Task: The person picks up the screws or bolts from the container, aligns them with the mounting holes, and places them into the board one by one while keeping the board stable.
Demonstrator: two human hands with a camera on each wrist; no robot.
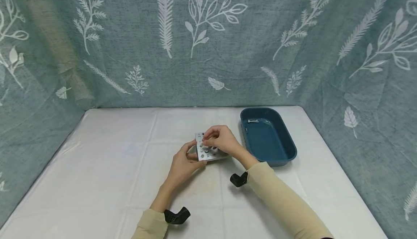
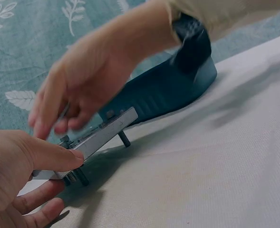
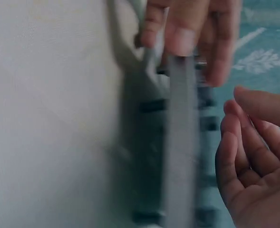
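Note:
My left hand grips a flat grey metal plate by its left end, thumb at the near edge and fingers at the far side and below. Rows of holes and several bolts show on its face. In the left wrist view, bolt shanks stick out under the plate, which is held tilted over the cloth. Right over the plate is my right hand, its fingers bent and thumb close to the fingertips. In the right wrist view, no object shows between those fingers, which stand beside the bolt heads.
A dark blue tray stands right of the plate, close to my right forearm. Small screws lie in its far left corner. White cloth covers the table, and a leaf-patterned green curtain hangs behind and along the sides.

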